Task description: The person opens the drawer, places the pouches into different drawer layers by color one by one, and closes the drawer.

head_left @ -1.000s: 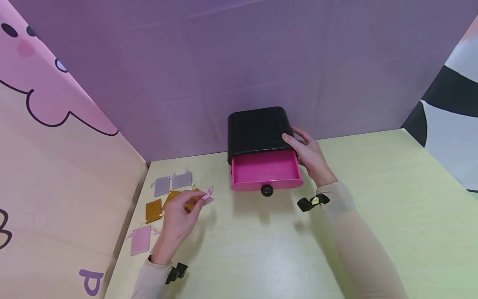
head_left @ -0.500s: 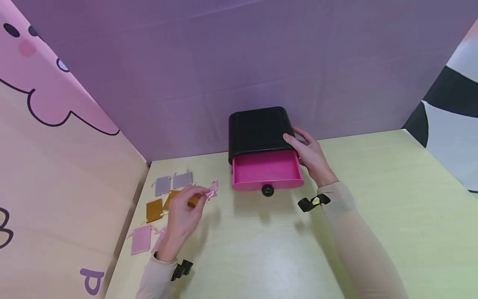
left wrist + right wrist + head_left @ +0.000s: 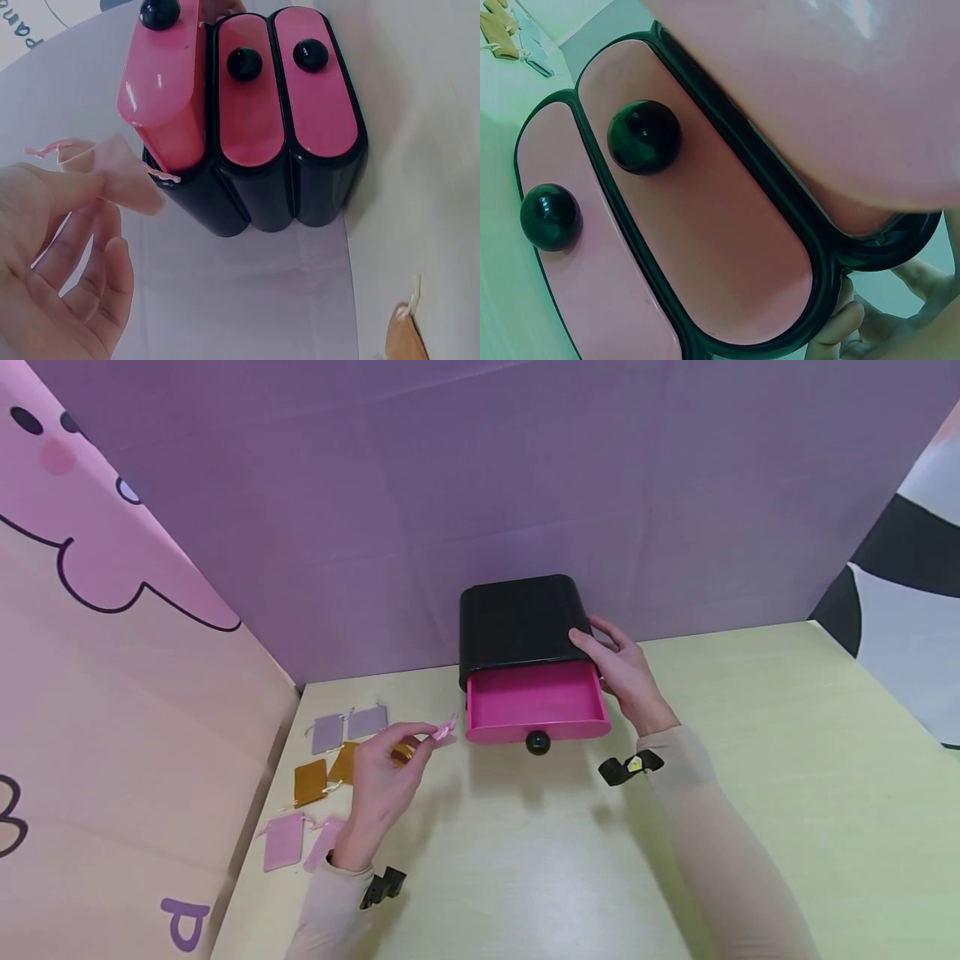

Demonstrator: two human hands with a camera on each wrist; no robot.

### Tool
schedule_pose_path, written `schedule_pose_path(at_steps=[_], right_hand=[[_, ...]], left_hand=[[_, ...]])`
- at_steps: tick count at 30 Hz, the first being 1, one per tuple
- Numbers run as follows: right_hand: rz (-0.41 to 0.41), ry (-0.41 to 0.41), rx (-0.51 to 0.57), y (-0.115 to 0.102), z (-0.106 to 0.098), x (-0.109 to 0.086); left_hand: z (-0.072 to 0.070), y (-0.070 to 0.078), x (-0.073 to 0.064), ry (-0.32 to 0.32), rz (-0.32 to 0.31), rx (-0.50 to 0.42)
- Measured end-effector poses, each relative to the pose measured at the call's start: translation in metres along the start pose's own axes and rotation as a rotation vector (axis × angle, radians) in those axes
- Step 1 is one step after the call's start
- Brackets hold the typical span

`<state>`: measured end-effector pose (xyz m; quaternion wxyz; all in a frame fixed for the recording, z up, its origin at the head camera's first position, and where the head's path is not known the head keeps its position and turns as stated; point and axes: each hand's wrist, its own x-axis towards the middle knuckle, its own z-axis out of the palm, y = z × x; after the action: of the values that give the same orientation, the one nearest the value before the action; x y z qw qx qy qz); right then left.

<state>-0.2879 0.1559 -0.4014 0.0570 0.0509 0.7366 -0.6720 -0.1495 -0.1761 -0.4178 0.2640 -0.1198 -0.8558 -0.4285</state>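
Note:
My left hand [image 3: 386,785] pinches a small pink drawstring pouch [image 3: 127,174] between thumb and fingertips, just left of the pulled-out drawer. A black box [image 3: 521,620] with three pink drawers stands at the back of the table. Its top drawer [image 3: 495,734] is pulled partway out, showing the pink inside; the middle drawer [image 3: 251,120] and bottom drawer [image 3: 322,112] are pushed in. Round black knobs sit on the fronts. My right hand [image 3: 630,683] holds the box's right side, thumb on the top edge and fingers round the side.
Flat drawstring pouches lie at the table's left: two lilac pouches [image 3: 327,734], ochre pouches [image 3: 310,783] partly behind my left hand, and two pink pouches [image 3: 283,842]. A purple cloth backdrop [image 3: 420,527] rises close behind the box. A printed panel [image 3: 112,693] borders the left side.
My left hand has moved right with the pink pouch, closer to the pulled-out drawer. The right hand and the box stay as they were.

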Motion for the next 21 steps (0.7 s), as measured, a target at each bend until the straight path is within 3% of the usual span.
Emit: schedule_pose_path(at_steps=[11, 21], right_hand=[[0.001, 0.010, 0.000, -0.001, 0.000, -0.001], [0.003, 0.019, 0.003, -0.002, -0.001, 0.000]], left_hand=[[0.011, 0.015, 0.014, 0.027, 0.023, -0.057], [0.027, 0.028, 0.025, -0.011, 0.077, -0.101]])
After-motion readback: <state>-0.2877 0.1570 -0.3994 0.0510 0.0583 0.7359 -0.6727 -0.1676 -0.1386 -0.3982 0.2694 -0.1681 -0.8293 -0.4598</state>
